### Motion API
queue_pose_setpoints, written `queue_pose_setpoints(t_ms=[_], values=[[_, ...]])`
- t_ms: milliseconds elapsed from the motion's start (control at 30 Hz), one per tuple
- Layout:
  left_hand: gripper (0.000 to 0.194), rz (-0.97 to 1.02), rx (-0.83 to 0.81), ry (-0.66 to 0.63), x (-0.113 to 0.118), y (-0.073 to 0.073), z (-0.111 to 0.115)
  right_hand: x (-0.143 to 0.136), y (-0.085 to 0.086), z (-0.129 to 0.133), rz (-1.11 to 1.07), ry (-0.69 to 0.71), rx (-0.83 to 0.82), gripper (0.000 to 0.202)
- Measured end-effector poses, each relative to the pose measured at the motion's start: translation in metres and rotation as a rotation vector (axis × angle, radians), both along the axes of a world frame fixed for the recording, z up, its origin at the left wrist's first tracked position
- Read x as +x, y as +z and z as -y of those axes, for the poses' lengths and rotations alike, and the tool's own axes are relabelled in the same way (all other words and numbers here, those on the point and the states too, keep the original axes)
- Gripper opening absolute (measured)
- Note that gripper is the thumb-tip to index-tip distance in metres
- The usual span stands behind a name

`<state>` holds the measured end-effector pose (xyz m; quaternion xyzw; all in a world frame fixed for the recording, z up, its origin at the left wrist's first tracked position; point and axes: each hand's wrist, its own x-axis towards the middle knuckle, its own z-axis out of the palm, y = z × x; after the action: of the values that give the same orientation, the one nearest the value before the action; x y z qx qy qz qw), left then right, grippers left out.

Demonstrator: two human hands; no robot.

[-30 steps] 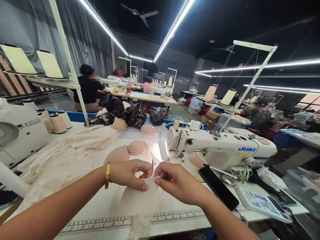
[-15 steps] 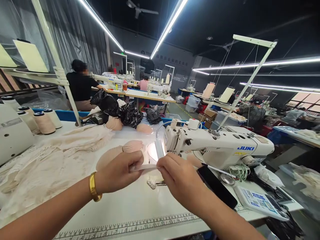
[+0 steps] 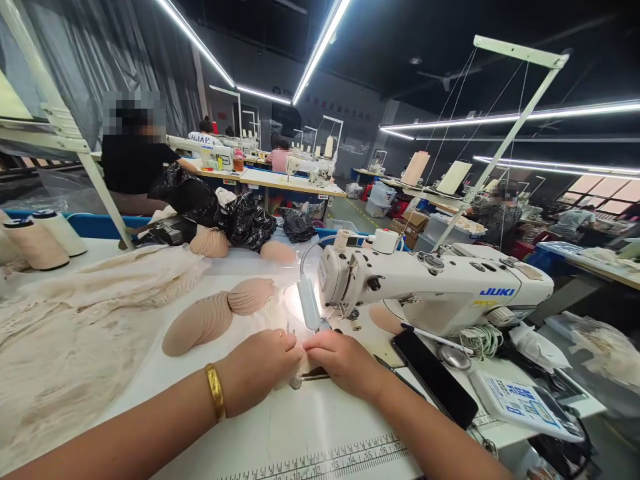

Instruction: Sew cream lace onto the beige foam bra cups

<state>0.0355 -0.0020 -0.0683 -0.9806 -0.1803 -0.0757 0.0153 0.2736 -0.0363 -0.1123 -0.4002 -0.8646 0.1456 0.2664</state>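
Observation:
My left hand (image 3: 263, 367), with a gold bangle on its wrist, is closed in a pinch in front of the sewing machine (image 3: 430, 280). Its fingertips meet those of my right hand (image 3: 345, 360), which is pinched too. Pale fabric shows a little between and under the fingers, mostly hidden by them. A lit lamp (image 3: 309, 303) on a bent metal neck hangs just above both hands. Fanned stacks of beige pads (image 3: 200, 323) lie on the table to the left of the machine.
Cream lace fabric (image 3: 80, 313) covers the table's left side. Right of my hands lie a black phone (image 3: 435, 380) and a white box (image 3: 525, 407). Black plastic bags (image 3: 250, 220) sit behind the pads. A person in black (image 3: 133, 160) sits farther back.
Both hands have come closer together and slightly lower, and the pale strip stretched between them is now mostly hidden. The view has shifted, showing more of the pad stacks.

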Motion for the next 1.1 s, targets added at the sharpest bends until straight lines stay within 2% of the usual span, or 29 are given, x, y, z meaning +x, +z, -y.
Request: queue_pose_setpoints(t_ms=[67,133,233,300,467,633,867,1100], values=[[0.033,-0.028,-0.048,0.053,0.003,-0.005,-0.005,0.005,0.0,-0.001,0.023,0.012,0.034,0.038],[0.033,0.052,-0.042,0.049,0.003,-0.012,-0.006,0.009,0.0,0.001,0.065,0.025,0.094,0.046],[0.027,0.173,-0.019,0.014,0.0,-0.022,-0.005,0.013,0.004,0.006,0.125,0.037,0.151,0.043],[0.025,0.159,-0.012,0.003,-0.002,-0.025,-0.004,0.014,0.008,0.01,0.135,0.046,0.155,0.038],[0.023,0.114,0.013,0.005,0.0,-0.024,-0.003,0.015,0.014,0.014,0.12,0.077,0.131,0.031],[0.023,0.162,0.102,-0.027,0.005,-0.025,-0.002,0.017,0.014,0.013,0.11,0.081,0.107,0.034],[0.024,0.28,0.113,-0.044,0.008,-0.032,-0.004,0.021,0.012,0.011,0.101,0.071,0.129,0.04],[0.024,0.273,0.136,-0.047,0.01,-0.035,-0.003,0.021,0.014,0.012,0.095,0.07,0.097,0.039]])
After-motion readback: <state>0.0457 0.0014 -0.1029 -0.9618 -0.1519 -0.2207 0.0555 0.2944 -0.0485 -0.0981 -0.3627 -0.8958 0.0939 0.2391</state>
